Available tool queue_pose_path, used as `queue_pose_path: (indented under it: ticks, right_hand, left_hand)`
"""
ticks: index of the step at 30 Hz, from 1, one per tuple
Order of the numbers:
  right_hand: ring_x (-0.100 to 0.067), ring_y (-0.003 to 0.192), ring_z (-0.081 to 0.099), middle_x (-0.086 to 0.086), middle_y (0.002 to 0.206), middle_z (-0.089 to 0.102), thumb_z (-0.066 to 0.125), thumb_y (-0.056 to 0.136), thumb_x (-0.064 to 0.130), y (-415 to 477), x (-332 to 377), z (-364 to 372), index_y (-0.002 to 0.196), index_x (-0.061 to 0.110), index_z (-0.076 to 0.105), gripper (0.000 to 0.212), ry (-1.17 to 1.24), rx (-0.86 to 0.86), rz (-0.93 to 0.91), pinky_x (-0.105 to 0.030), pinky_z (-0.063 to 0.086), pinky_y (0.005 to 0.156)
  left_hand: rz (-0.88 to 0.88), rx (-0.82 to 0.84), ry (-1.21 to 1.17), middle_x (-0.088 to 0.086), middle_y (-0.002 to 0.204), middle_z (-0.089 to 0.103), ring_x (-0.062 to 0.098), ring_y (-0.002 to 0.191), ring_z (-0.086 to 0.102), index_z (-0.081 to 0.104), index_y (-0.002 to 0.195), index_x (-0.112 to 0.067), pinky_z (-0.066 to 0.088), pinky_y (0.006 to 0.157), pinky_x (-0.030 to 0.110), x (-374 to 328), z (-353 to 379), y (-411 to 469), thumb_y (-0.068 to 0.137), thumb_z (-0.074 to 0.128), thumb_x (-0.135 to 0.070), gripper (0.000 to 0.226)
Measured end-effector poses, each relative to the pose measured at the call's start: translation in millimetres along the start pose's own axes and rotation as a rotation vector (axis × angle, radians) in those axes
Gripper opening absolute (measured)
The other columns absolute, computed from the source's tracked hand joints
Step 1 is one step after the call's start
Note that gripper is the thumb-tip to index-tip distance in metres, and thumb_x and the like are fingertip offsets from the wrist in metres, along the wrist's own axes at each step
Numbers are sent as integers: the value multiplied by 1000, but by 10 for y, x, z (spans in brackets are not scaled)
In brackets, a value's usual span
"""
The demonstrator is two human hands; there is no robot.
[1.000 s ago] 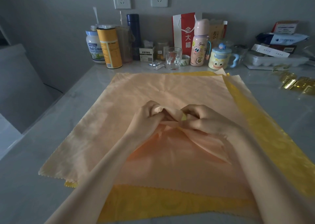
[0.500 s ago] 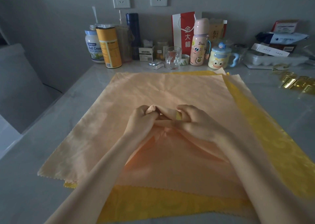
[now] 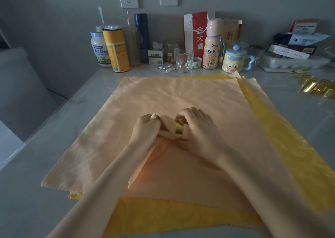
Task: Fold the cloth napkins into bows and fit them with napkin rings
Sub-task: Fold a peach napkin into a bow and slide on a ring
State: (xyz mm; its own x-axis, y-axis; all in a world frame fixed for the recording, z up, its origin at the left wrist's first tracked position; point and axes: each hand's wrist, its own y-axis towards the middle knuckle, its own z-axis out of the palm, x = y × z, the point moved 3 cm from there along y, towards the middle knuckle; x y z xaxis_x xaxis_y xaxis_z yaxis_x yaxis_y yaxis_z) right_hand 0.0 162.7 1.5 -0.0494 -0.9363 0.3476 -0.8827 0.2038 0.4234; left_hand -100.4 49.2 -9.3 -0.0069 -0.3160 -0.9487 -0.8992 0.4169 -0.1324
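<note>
One bow underway: gathered napkin (image 3: pixel 165 124) at centre, pinched by left hand (image 3: pixel 146 129); napkin ring (image 3: pixel 179 131) gripped by right hand (image 3: pixel 198 129), apparently half on. Left to do: flat napkins (image 3: pixel 181 96) beneath, spare rings (image 3: pixel 316 89) at two o'clock

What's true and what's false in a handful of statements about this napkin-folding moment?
1. The right hand holds a shiny gold metal napkin ring on the gathered peach cloth napkin. True.
2. The left hand lies flat and open on the table. False: its fingers are curled round the gathered napkin.
3. Spare gold napkin rings lie on the grey table at the far right. True.
4. The flat cloths spread under the hands are all blue. False: a flat peach cloth lies on top and a yellow cloth beneath.
5. A clear drinking glass stands upright at the back. True.
</note>
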Motion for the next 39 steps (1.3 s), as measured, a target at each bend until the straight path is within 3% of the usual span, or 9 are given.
queue_pose_path:
  ticks: [3,7,10,16,23,27,34,36,39]
  right_hand:
    - [-15,113,48,4,126,46,71,75,41,29,-141,-52,136,22,37,72,203,202,224,-29,38,95]
    - [-8,101,57,9,110,62,73,75,41,64,-264,-120,113,24,60,43,358,244,272,-23,45,86]
    - [-7,90,58,9,101,63,80,70,32,88,-290,-124,102,25,62,38,430,208,270,-21,46,79]
    - [-3,76,57,11,86,64,87,58,32,98,-343,-92,91,26,64,40,566,121,330,-17,42,66]
    - [-4,88,59,13,93,64,67,77,51,86,-382,-164,101,22,64,38,544,143,404,-18,43,70]
    - [-2,93,60,12,99,67,68,79,45,67,-465,-212,100,25,67,29,623,146,464,-17,45,76]
    - [-6,80,58,9,87,65,70,80,39,95,-490,-181,92,17,67,25,508,-103,461,-9,40,61]
    - [-12,87,56,6,93,60,68,81,43,82,-491,-163,104,15,59,37,417,-133,523,-16,40,65]
    - [-25,105,55,-7,108,59,58,87,47,60,-494,-159,112,7,47,48,372,-125,625,-27,35,75]
  left_hand:
    - [-74,94,-25,14,79,71,30,76,67,69,89,-6,53,73,37,-31,-25,2,85,53,-15,18]
    - [-67,300,31,14,89,72,27,84,67,70,96,-8,51,87,40,-86,-68,-6,76,67,-21,23]
    - [22,403,-9,17,95,72,25,87,67,70,99,-5,51,83,32,-159,-100,-50,81,68,-19,22]
    - [56,219,-61,19,84,72,28,74,67,72,87,-2,53,80,42,-160,-84,-53,71,75,-40,41]
    - [-43,28,-186,17,82,72,30,81,70,72,82,-3,55,85,48,-74,-71,-3,76,68,-53,50]
    - [-67,-24,-141,11,82,72,24,82,69,72,81,-8,54,87,42,-44,-65,15,80,62,-56,48]
    - [-36,-69,-158,5,75,69,17,74,66,68,75,-11,51,72,30,-32,19,-10,87,54,-54,46]
    - [-18,-99,-170,4,72,68,15,70,64,67,72,-12,49,66,27,-31,16,-12,89,53,-52,45]
    - [-28,-130,-198,5,75,68,18,74,65,66,69,-16,51,74,32,-18,-4,-6,89,52,-53,44]
